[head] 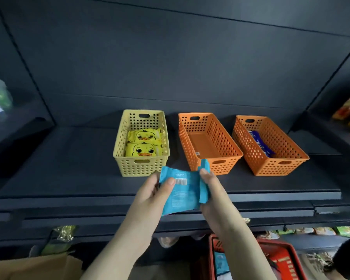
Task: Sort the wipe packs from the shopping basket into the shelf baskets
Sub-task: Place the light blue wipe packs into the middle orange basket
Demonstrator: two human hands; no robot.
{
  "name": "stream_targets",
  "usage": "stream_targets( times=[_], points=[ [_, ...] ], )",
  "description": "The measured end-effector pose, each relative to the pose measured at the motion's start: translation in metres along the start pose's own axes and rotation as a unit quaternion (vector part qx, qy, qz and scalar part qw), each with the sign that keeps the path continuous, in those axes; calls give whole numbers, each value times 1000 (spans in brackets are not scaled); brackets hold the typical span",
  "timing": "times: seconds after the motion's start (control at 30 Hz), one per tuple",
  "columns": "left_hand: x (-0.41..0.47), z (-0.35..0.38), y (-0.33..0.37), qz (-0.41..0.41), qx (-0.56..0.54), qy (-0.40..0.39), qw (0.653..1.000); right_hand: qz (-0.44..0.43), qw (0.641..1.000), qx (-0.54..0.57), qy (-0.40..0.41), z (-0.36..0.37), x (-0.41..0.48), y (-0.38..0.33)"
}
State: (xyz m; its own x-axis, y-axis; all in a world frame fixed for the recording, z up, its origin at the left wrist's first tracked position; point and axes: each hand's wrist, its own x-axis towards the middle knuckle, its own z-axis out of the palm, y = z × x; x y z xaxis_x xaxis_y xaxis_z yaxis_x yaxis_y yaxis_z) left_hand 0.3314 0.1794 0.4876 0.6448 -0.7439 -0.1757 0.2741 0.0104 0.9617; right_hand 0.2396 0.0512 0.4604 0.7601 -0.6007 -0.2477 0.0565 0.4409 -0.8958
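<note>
Head view of a dark shelf (pixel 69 158) carrying three perforated baskets, with the middle orange basket (pixel 220 168) as the reference.

A yellow basket (pixel 139 168) stands to its left, apart from it, and holds two yellow duck-print packs: one at the near end (pixel 143 151) and one behind it (pixel 144 135). A second orange basket (pixel 279 168) stands to the right of the reference, angled outward. It contains a dark blue pack (pixel 261 142) lying along its left wall. The floor of the middle orange basket shows only a small label.

Both hands are raised just in front of the reference basket's near left corner, and nothing they hold lies inside any basket.
- **Left hand:** The left hand (pixel 154 190) pinches a blue wipe pack (pixel 183 196) at its left edge. The thumb lies on the face beside the barcode, and the fingers are behind the pack.
- **Right hand:** The right hand (pixel 214 190) grips what appears to be a second blue pack (pixel 203 178). This pack is seen edge-on and touches the right edge of the first. The fingers curl round it from the right, and its upper tip overlaps the reference basket's front wall.

Below the shelf, and to the right beneath the reference, the red shopping basket (pixel 283 259) is partly in view. A light blue pack (pixel 220 263) lies at its left side. A cardboard box (pixel 28 267) sits below and far to the left.
</note>
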Motion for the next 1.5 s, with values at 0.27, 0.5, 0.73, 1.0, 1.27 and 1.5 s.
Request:
stream_targets(
  times=[0.27, 0.5, 0.73, 1.0, 1.27, 1.5],
  points=[
    [82, -24, 42, 7, -132, 69, 989, 3, 962, 271, -26, -45, 56, -67],
    [184, -6, 45, -9, -167, 141, 976, 11, 985, 163, 57, -86, 144, -107],
    [250, 26, 30, -37, -185, 171, 967, -15, 945, -309, 103, -128, 231, -119],
    [296, 21, 23, -52, -210, 201, 955, -99, 799, -592, -30, -129, 316, -134],
    [332, 2, 8, -82, -215, 225, 947, 26, 695, -713, -86, -139, 348, -69],
    [347, -5, -4, -103, -231, 195, 947, 6, 703, -710, -41, -132, 353, -43]
  ],
)
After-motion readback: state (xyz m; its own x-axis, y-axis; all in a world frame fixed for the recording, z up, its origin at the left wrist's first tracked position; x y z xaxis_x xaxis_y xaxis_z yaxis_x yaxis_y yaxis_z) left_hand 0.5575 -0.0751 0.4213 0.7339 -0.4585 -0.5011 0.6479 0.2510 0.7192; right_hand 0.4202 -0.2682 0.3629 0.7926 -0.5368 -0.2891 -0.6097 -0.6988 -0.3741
